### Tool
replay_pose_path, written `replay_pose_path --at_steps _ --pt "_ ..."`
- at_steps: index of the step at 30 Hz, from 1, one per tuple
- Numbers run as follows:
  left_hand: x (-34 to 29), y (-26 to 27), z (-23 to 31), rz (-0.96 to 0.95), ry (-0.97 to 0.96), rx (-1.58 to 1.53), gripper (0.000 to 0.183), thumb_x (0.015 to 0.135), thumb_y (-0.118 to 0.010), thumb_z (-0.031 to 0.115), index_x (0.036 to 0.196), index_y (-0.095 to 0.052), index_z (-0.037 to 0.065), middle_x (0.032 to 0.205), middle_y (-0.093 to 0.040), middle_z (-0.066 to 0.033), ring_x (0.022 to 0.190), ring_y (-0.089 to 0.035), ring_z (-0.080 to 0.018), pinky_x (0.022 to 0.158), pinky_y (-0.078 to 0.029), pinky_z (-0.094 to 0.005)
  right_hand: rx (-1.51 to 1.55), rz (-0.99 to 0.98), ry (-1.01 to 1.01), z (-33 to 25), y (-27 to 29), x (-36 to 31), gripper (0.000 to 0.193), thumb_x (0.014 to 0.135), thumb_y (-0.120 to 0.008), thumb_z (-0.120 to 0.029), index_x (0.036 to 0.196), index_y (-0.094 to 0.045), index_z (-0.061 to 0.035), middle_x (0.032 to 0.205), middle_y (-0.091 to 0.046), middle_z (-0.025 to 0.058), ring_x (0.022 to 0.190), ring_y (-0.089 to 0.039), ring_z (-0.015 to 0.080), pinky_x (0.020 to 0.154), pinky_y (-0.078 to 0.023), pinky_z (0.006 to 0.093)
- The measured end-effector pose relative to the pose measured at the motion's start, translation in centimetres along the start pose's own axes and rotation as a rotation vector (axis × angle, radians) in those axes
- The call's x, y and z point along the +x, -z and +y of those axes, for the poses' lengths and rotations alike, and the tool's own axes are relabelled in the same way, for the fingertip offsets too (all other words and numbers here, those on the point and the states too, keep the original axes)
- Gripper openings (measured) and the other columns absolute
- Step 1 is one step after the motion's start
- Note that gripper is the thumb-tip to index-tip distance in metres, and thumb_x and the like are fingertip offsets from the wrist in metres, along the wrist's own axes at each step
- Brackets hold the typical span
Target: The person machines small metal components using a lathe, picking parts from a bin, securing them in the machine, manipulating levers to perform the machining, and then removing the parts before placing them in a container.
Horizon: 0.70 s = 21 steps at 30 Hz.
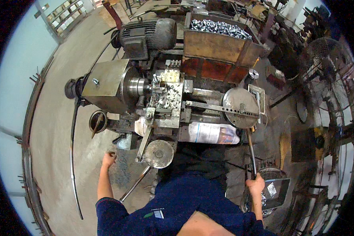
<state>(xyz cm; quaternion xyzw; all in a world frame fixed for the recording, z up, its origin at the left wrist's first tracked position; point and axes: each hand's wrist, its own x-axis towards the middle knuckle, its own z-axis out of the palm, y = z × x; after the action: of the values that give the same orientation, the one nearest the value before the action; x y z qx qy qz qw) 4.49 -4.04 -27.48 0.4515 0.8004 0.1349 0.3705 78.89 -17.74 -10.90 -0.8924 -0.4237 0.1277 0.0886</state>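
My right hand [255, 184] is wrapped round the lower end of a long metal lever [251, 149], which runs down from a round steel disc [240, 103] at the right of the lathe. Out to the left, my left hand [109, 158] hangs above the floor with its fingers curled; what they hold, if anything, is too small to make out. Between my hands a second lever [135, 184] slants from a smaller disc [159, 153], untouched. The lathe's chuck [137, 85] faces a tool block covered with metal chips [167, 96].
An electric motor [147, 34] stands behind the lathe. Beside it a metal bin [212, 45] holds many small shiny parts. A bucket with a brush [98, 121] sits at the left. Near my right hand is a tray [277, 192], and a fan [326, 70] stands farther right.
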Motion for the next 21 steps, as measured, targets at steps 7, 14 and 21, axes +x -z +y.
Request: replay_pose_path --at_steps 7,14,21 --pt "2.0 1.8 6.1 0.281 -0.142 0.12 0.044 0.072 -0.066 0.024 0.109 -0.057 0.001 0.086 -0.064 -0.0197 0.08 -0.062 -0.0309 0.07 -0.049 -0.0369 -0.128 0.038 0.029 0.9 0.2 1.6 0.034 0.057 -0.062 -0.031 0.079 -0.062 -0.0063 0.072 -0.062 0.0191 0.07 -0.059 0.0392 0.065 -0.047 0.0475" --pt "-0.3 -0.2 14.1 0.174 -0.366 0.588 0.038 0.076 -0.062 0.032 0.101 -0.057 0.004 0.092 -0.062 -0.0203 0.086 -0.059 -0.0354 0.073 -0.048 -0.042 -0.438 0.12 -0.136 5.7 3.0 11.5 0.035 0.06 -0.063 -0.034 0.081 -0.065 -0.0067 0.083 -0.064 0.017 0.078 -0.062 0.0335 0.069 -0.049 0.0437" --pt "2.3 -9.2 9.3 0.616 -0.024 0.371 0.042 0.08 -0.05 0.046 0.082 -0.055 0.003 0.077 -0.061 -0.0207 0.073 -0.06 -0.0393 0.064 -0.047 -0.0479 -0.536 0.23 -0.194 5.1 4.9 24.5 0.035 0.069 -0.057 -0.029 0.098 -0.059 -0.0103 0.104 -0.059 0.0094 0.104 -0.053 0.0283 0.088 -0.036 0.052"
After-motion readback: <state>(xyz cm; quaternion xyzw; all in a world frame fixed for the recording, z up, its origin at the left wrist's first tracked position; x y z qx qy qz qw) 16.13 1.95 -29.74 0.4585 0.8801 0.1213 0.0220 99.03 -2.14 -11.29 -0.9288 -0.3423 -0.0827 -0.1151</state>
